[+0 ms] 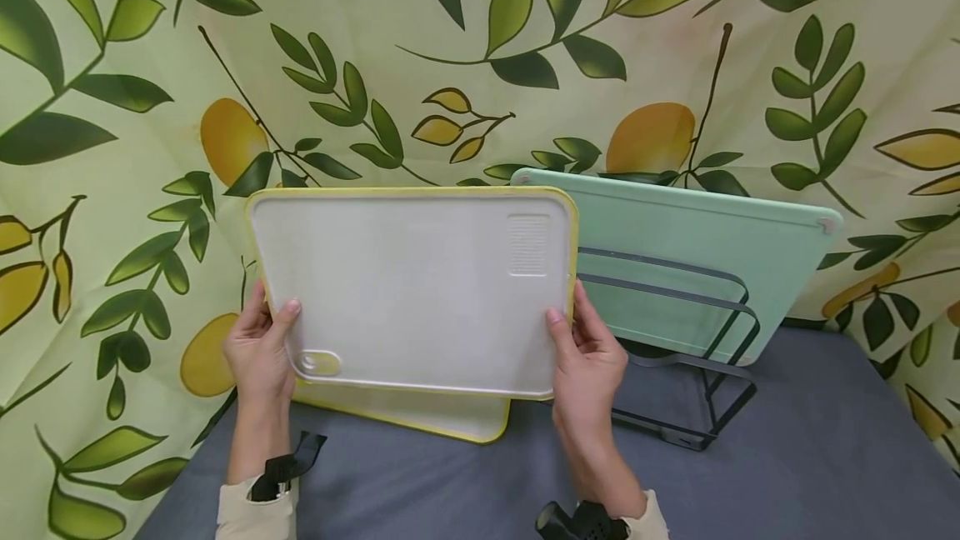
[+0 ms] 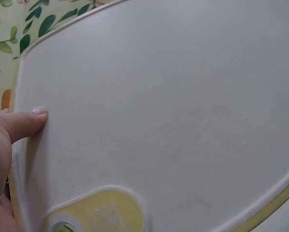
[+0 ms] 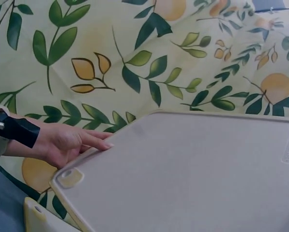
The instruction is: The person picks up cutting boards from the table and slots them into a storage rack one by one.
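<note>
Both hands hold up a white cutting board [image 1: 412, 290] with a yellow rim, its broad face toward the head camera. The left hand [image 1: 258, 348] grips the left edge, thumb on the face and fingers behind. On the opposite edge, the right hand [image 1: 588, 357] pinches the board the same way. A grater-like ridged patch [image 1: 528, 245] marks its upper right corner, and a yellow oval inset [image 2: 98, 212] lies near the left thumb. Below, a second yellow-rimmed white board [image 1: 450, 417] lies on the table, partly hidden by the held one.
A black wire rack [image 1: 667, 292] stands on the right of the grey-blue tabletop [image 1: 847, 440]. In it leans a mint green cutting board [image 1: 675, 232], overlapped at its left by the held board. A leaf-and-fruit patterned cloth [image 1: 450, 23] hangs behind.
</note>
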{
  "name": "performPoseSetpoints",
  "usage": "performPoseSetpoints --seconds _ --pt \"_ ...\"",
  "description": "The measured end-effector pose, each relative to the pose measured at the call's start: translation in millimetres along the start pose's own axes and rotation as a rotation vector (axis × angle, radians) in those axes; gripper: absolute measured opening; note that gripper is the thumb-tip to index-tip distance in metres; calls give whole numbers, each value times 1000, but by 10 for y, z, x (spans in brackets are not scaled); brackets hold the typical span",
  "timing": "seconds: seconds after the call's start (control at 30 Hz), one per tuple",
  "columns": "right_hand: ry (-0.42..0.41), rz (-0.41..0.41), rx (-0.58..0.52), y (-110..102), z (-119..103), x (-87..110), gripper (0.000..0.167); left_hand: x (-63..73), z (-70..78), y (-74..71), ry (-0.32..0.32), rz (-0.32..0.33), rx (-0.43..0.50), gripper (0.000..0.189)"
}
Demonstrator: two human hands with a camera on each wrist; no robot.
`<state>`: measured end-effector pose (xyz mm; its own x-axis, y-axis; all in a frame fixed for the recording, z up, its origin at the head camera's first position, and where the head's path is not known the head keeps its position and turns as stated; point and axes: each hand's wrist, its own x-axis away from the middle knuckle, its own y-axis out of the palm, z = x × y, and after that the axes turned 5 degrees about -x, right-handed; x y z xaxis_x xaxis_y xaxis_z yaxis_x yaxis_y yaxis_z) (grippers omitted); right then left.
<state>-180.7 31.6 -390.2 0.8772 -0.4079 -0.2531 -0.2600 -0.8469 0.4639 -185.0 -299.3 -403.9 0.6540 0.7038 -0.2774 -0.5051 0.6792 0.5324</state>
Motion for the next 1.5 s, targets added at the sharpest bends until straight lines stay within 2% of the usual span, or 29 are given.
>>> performPoseSetpoints --seconds 0.07,0.33,0.57,0.63,0.9,1.27,1.5 --pt "-2 11 -1 -20 -22 -20 52 17 -1 34 -5 -4 -6 52" --pt "-32 65 -48 -111 -124 -107 49 103 -18 172 -79 -51 88 50" --pt "-51 95 -35 -187 -196 -172 48 205 2 279 -200 -24 -7 51" --pt "-61 106 -26 -210 -211 -188 47 233 2 311 -217 -13 -26 51" --pt "-85 127 -5 -306 -265 -262 48 319 -23 435 -201 -45 -83 53" --pt "-58 140 42 -444 -350 -318 48 420 -33 533 -255 -42 -115 53" --pt "-26 138 62 -555 -419 -336 49 497 -71 592 -267 -58 -155 54"
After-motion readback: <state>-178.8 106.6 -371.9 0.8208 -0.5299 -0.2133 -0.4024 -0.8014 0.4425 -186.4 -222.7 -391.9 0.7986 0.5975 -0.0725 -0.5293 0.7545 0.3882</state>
